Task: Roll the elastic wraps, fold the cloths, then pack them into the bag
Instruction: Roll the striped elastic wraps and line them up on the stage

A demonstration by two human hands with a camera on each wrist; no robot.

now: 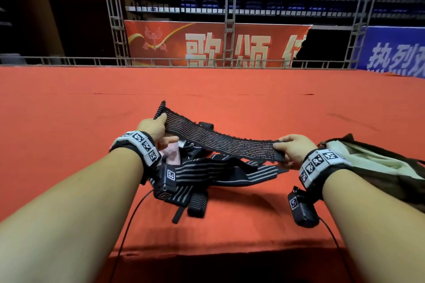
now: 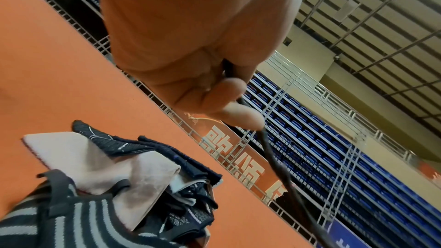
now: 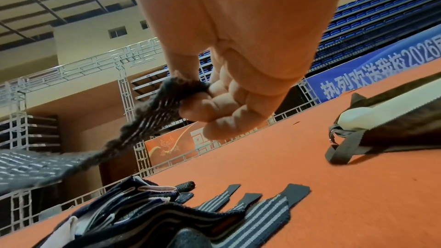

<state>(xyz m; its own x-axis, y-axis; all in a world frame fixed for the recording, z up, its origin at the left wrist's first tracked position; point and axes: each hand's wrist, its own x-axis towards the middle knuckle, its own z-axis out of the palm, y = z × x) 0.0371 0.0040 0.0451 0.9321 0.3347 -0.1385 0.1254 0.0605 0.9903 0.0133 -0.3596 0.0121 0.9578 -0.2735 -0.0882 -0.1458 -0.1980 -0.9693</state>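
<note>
A black elastic wrap with thin pale stripes [image 1: 220, 139] is stretched in the air between my two hands. My left hand [image 1: 153, 125] pinches its far left end, seen edge-on as the wrap [image 2: 274, 159] in the left wrist view. My right hand [image 1: 291, 148] grips the right end of the wrap [image 3: 152, 112]. Below them a heap of striped wraps [image 1: 218, 170] lies on the red surface, with a pink cloth [image 1: 171, 155] tucked in it. The pale cloth [image 2: 100, 159] shows among dark wraps [image 3: 262, 212]. A dark bag [image 1: 377, 167] with a pale lining lies at right.
The red cloth-covered surface [image 1: 230, 89] stretches far ahead and to both sides; its front edge [image 1: 230, 251] is close to me. The bag's strap [image 3: 343, 150] lies flat beside it. Metal truss and banners stand beyond the far edge.
</note>
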